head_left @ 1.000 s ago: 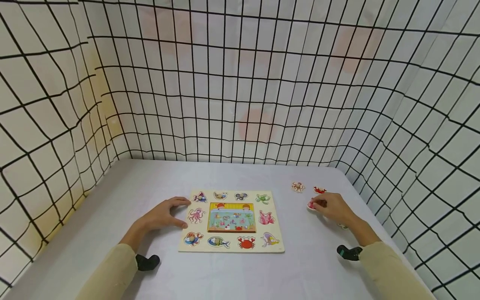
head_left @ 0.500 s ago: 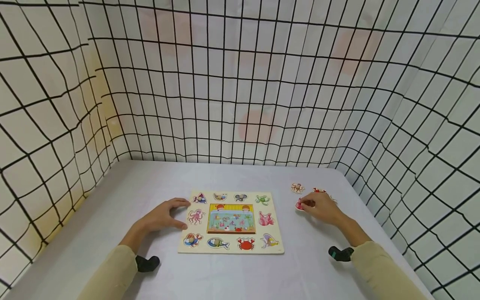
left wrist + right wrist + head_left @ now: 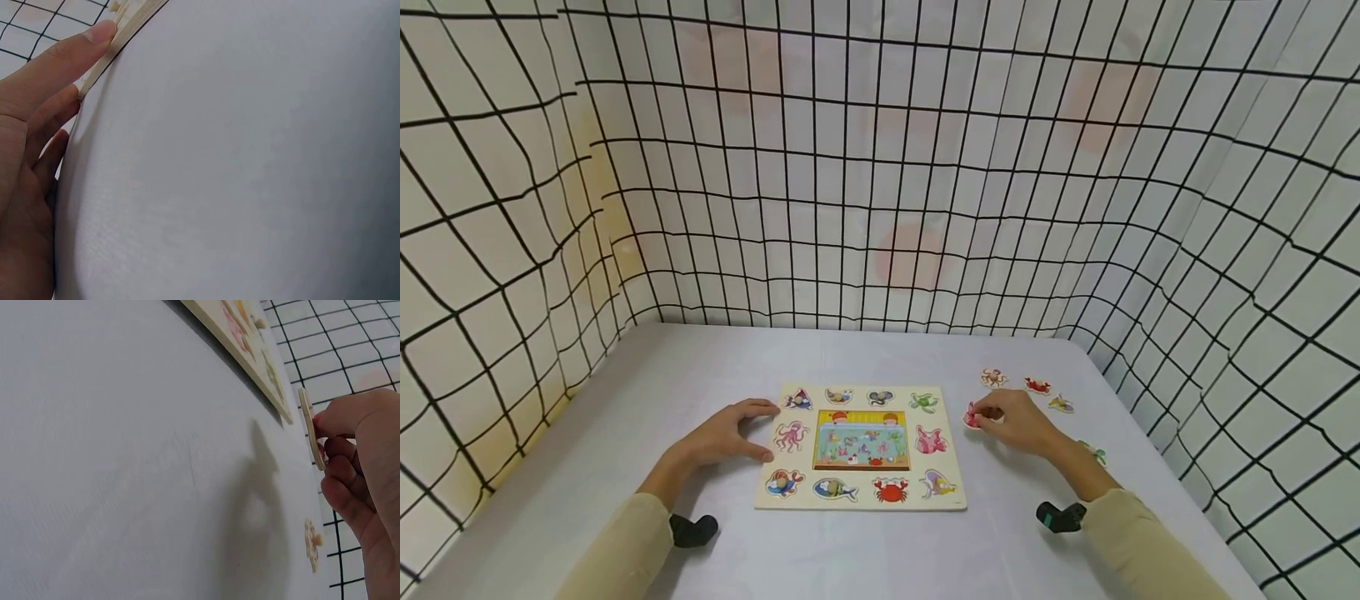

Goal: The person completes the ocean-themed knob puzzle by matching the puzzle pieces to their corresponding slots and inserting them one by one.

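My right hand [image 3: 1018, 423] pinches a pink fish puzzle piece [image 3: 970, 415] just off the right edge of a wooden sea-animal puzzle board [image 3: 865, 488]. In the right wrist view that piece [image 3: 312, 428] is seen edge-on, raised over the table with a shadow below. At the board's left edge, my left hand [image 3: 722, 433] touches it with spread thumb and fingers; the left wrist view shows the thumb [image 3: 94, 40] against the edge. Several knobbed pieces sit in the board. The pink fish spot [image 3: 931, 440], octopus, crab, turtle and yellow fish spots show flat pictures without knobs.
Loose on the white table [image 3: 880, 554] at right lie an octopus piece [image 3: 993, 377], a red crab piece [image 3: 1037, 386], a yellow piece [image 3: 1061, 403] and a green piece [image 3: 1093, 452], partly behind my right forearm. Black netting [image 3: 865, 200] over white cloth surrounds the table.
My right hand has moved left toward the board, carrying the pink fish piece away from the loose pieces, which now show more fully. My left hand stays at the board's edge.
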Motion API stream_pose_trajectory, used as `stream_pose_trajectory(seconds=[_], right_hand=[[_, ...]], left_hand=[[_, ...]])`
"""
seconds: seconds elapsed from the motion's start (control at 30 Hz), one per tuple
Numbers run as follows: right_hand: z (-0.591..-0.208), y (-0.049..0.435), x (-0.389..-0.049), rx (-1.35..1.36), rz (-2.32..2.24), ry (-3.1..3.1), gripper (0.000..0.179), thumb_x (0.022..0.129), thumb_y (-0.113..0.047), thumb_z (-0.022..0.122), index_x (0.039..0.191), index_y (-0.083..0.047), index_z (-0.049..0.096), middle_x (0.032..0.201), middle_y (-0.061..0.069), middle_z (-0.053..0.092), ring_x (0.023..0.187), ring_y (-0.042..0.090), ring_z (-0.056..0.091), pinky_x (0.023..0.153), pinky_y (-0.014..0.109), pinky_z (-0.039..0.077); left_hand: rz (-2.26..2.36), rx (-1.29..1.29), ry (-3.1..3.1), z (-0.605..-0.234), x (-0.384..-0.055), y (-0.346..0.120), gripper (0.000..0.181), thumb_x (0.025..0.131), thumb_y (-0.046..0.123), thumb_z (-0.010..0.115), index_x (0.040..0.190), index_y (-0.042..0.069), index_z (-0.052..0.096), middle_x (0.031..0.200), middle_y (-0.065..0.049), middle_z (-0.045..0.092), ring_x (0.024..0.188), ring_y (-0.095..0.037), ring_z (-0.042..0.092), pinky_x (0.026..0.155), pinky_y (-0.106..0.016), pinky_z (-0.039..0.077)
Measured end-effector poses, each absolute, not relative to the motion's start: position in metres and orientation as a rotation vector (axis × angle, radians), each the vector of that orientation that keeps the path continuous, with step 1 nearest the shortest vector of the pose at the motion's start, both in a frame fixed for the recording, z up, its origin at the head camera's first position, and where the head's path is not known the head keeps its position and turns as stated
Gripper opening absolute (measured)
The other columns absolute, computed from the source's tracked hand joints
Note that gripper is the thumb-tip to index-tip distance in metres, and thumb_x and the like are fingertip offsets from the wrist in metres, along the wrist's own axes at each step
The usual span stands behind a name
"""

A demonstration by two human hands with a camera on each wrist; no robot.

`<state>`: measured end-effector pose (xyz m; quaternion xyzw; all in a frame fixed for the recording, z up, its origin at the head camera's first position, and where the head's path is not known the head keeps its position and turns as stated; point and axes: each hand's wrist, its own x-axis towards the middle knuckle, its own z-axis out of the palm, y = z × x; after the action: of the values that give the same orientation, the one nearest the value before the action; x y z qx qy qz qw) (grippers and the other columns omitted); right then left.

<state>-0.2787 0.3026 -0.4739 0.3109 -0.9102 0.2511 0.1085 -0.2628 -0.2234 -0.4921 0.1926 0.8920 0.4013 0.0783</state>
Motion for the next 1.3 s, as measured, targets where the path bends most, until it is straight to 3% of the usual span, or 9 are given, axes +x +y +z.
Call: stream_pose_trajectory(seconds=[1.0,1.3], right_hand=[[-0.473,0.237,-0.270,1.186,0.813,-2.707,0.009,0.093,-0.007,0.075,0.101,-0.007,0.078,0.093,-0.008,0.070,0.083,0.006,0.063,0.074,0.026,0.058],[-0.479,0.230,-0.269,1.206,0.789,-2.722,0.009,0.091,-0.006,0.075,0.097,-0.010,0.080,0.090,-0.011,0.067,0.079,0.005,0.058,0.069,0.024,0.055]], left_hand=[[1.211,0.586,2.664,-0.493,-0.265,-0.224,0.087,0.075,0.037,0.094,0.146,0.004,0.057,0.157,-0.021,0.043,0.148,-0.049,0.027,0.117,-0.071,0.018],[1.205,0.584,2.664,-0.496,-0.265,-0.225,0.086,0.074,0.036,0.095,0.146,0.005,0.058,0.157,-0.020,0.043,0.148,-0.048,0.027,0.117,-0.070,0.017]])
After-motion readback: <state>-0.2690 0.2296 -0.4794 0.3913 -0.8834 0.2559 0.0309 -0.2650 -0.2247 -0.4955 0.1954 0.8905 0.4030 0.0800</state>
